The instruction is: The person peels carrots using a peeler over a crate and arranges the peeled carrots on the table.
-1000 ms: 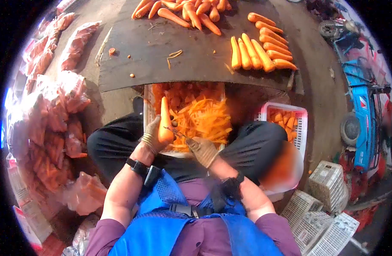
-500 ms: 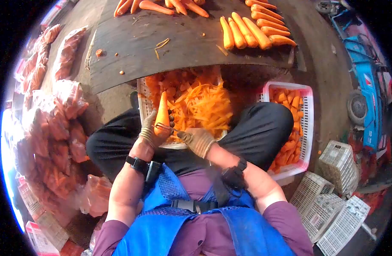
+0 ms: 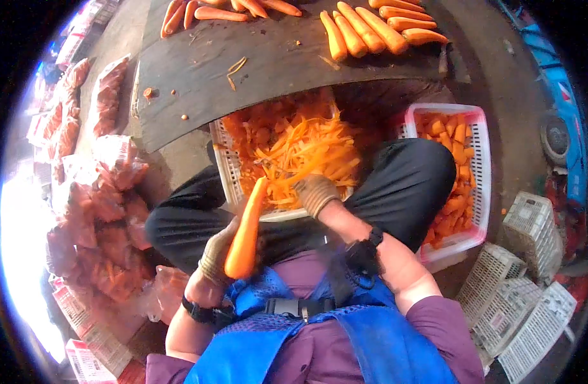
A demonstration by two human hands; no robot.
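Note:
My gloved left hand [image 3: 218, 255] is wrapped round an orange carrot [image 3: 247, 230], which tilts with its narrow end up, close to my lap. Over the near part of a white crate [image 3: 227, 168] full of carrot peelings [image 3: 300, 150], my gloved right hand [image 3: 316, 192] is closed on a peeler [image 3: 274, 169], blurred by motion. An orange strip lies by the peeler. The carrot and the peeler are apart.
A dark board [image 3: 268, 61] in front bears whole carrots [image 3: 370, 32]. To the right a pink-rimmed crate [image 3: 483, 173] holds carrot pieces. Bags of carrots [image 3: 105, 237] lie at the left, white baskets [image 3: 531, 224] at the lower right.
My left hand has drawn the carrot back toward my body. My right hand with the peeler has moved forward over the peelings, away from the carrot. The view has shifted.

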